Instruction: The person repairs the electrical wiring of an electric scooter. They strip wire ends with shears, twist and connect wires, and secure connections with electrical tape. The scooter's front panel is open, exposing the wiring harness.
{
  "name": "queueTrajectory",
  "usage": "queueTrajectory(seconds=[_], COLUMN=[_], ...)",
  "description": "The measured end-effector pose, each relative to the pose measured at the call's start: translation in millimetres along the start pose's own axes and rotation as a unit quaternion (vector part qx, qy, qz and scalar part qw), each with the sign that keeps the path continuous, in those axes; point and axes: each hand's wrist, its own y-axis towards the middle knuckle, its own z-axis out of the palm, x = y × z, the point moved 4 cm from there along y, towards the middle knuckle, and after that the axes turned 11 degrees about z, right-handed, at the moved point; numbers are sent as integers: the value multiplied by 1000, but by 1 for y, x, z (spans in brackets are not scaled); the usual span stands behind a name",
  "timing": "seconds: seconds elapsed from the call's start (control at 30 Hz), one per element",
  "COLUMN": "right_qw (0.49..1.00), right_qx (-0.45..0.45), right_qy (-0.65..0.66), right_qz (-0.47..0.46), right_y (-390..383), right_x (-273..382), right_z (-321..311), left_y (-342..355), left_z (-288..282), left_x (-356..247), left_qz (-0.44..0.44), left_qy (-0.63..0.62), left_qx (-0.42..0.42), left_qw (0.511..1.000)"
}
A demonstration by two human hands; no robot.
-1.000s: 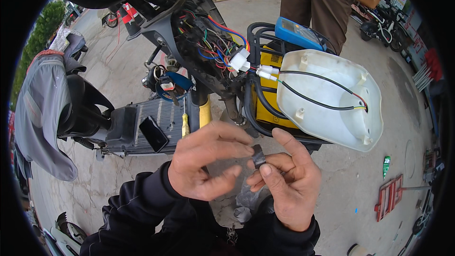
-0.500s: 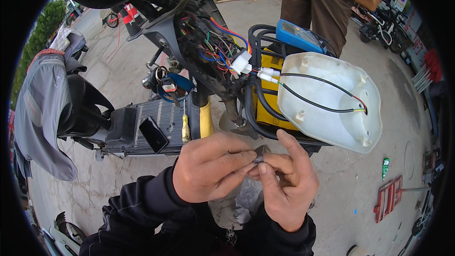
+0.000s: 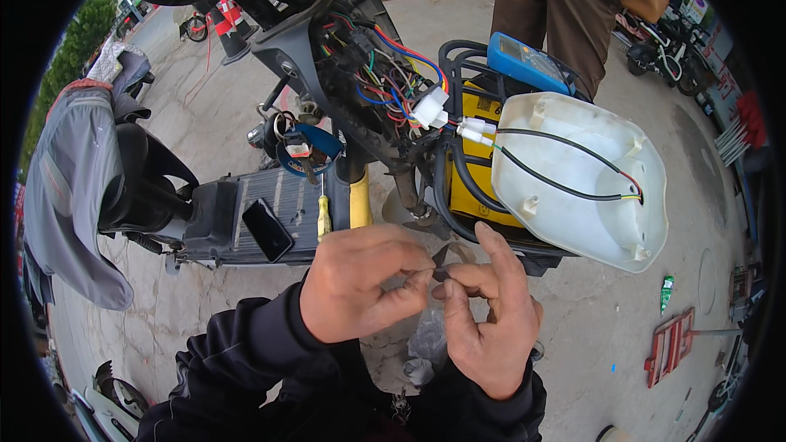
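Note:
My left hand (image 3: 360,282) and my right hand (image 3: 495,323) meet low in the middle, fingertips close together. Between them is a small, thin, dark strip (image 3: 452,254), bent upward; its kind is unclear. Both hands pinch at it, and my right index finger stands up straight. Just beyond, the scooter's front column (image 3: 327,57) is uncovered, with a tangle of coloured wires (image 3: 381,86) and a white connector (image 3: 430,108). Smaller white plugs (image 3: 475,128) join these to two black-sleeved leads running into an upturned white plastic cover (image 3: 573,221).
The cover rests on a black rack (image 3: 446,172) beside a blue multimeter (image 3: 528,64). On the footboard lie a phone (image 3: 267,231) and a yellow-handled screwdriver (image 3: 324,214). Keys (image 3: 299,150) hang nearby. Grey cloth (image 3: 74,188) drapes the seat. A person in brown trousers (image 3: 557,0) stands behind.
My fingertips have drawn slightly apart, and more of the dark strip shows between them. The scooter and cover sit slightly further right and lower in view.

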Motion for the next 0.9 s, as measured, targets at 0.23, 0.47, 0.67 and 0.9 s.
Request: queueTrajectory(seconds=[0.23, 0.47, 0.67, 0.9], right_qw=[995, 997, 996, 969], right_qx=[45, 53, 79, 125], right_qy=[50, 44, 30, 167], right_qz=[69, 34, 23, 131], right_y=[0, 2, 2, 1], right_x=[-8, -9, -9, -14], right_z=[0, 3, 6, 2], left_y=[-16, -8, -9, -29], left_z=[10, 6, 3, 19], left_x=[19, 12, 12, 18], left_qz=[-255, -163, -136, -327], left_qy=[-265, -209, -133, -416], left_qx=[-14, 21, 55, -57], left_qw=[930, 964, 980, 847])
